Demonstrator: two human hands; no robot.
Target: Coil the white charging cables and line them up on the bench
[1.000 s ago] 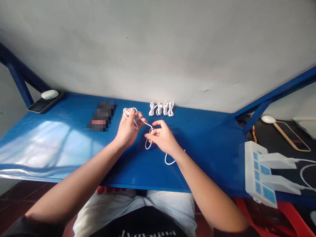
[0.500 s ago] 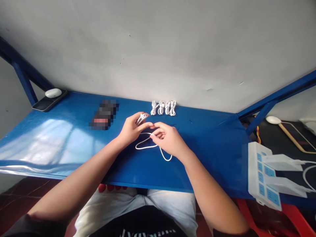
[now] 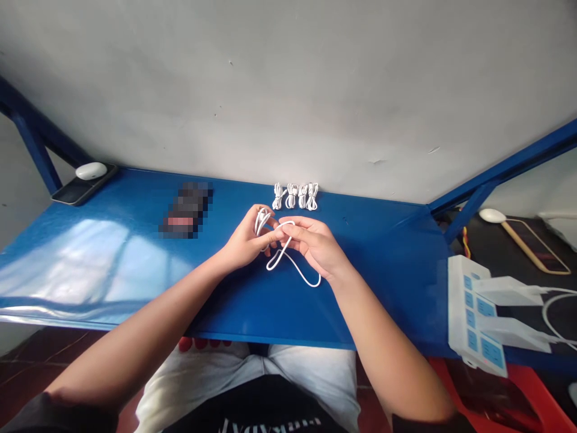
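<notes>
A white cable (image 3: 310, 280) is held between my two hands above the blue table (image 3: 252, 307). My left hand (image 3: 247, 239) is closed around several gathered loops of it. With its fingertips my right hand (image 3: 313, 239) pinches a length of the same cable beside the left thumb. A loose loop hangs below both hands. Just beyond them, near the wall, several bundled white cables (image 3: 291, 196) lie in a row. The cable's ends are hidden in my hands.
A blurred-out dark object (image 3: 187, 210) lies left of my hands. At the far left a white mouse-shaped thing (image 3: 91, 171) rests on a black tray (image 3: 72, 191). On the right stands a white power strip (image 3: 460, 313) with plugged-in adapters. Blue metal struts (image 3: 509, 171) flank the table.
My right hand has drawn the cable up against the left thumb. The loose loop has risen and shrunk, and the two hands have come closer together.
</notes>
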